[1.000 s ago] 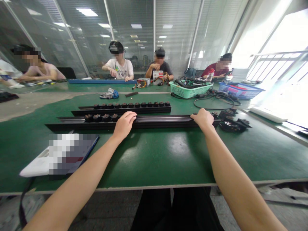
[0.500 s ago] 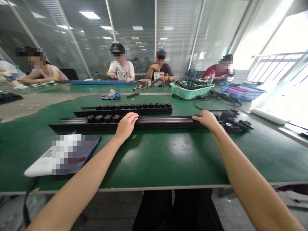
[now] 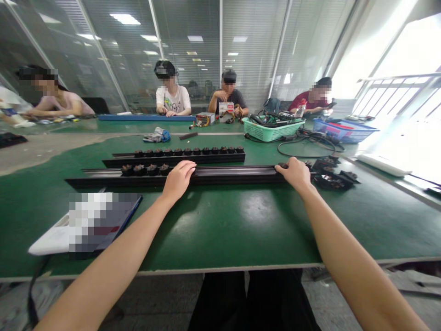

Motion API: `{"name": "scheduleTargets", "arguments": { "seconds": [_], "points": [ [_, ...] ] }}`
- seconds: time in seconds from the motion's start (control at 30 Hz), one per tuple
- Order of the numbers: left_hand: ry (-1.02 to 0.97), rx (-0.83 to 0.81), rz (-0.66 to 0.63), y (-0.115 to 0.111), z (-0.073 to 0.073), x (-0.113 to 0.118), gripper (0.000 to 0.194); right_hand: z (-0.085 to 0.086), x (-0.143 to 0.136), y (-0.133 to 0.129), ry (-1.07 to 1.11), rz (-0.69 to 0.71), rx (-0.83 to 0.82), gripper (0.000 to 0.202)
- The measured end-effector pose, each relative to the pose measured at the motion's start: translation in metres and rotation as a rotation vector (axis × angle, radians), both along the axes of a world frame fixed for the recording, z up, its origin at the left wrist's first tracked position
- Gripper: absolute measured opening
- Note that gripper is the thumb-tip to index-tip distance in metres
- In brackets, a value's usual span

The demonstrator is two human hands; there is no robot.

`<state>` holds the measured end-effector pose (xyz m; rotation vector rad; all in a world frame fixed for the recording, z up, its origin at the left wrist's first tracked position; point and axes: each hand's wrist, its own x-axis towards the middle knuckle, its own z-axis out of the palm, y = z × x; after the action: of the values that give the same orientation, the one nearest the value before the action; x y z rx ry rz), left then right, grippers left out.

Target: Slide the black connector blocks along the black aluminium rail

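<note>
A long black rail (image 3: 237, 176) lies across the green table, with several round black parts (image 3: 139, 169) seated in its left portion. My left hand (image 3: 179, 180) is closed on the rail near its middle, just right of those parts. Further right, my right hand (image 3: 296, 173) pinches a small black part (image 3: 283, 166) at the rail's channel. Behind lies a second black rail (image 3: 179, 158), filled with a row of similar round parts. Loose black parts (image 3: 332, 178) are heaped beyond the rail's right end.
A green basket (image 3: 272, 132) of cables and a blue basket (image 3: 344, 131) stand at the back right. Gloves (image 3: 157, 135) lie behind the rails. A white device and dark folder (image 3: 126, 216) lie front left. Several people sit across the table.
The whole view has shifted slightly, so things appear a little further left. Both hands keep nearly the same places on the rail.
</note>
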<state>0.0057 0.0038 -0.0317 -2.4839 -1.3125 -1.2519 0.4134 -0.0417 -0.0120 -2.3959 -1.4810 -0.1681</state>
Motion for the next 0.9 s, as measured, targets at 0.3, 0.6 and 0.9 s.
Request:
{"name": "scheduleTargets", "arguments": {
  "seconds": [0.3, 0.6, 0.9],
  "points": [
    [0.007, 0.005, 0.004, 0.0010, -0.0010, -0.0007, 0.031, 0.0004, 0.0012, -0.0006, -0.009, -0.001, 0.005, 0.041],
    [0.008, 0.001, 0.001, 0.0006, -0.0006, -0.0011, 0.031, 0.0012, 0.0057, -0.0012, -0.007, -0.005, 0.027, 0.041],
    [0.012, 0.009, -0.002, 0.0010, -0.0011, -0.0010, 0.031, 0.0004, 0.0063, -0.0031, 0.003, -0.018, 0.060, 0.042]
  ]
}}
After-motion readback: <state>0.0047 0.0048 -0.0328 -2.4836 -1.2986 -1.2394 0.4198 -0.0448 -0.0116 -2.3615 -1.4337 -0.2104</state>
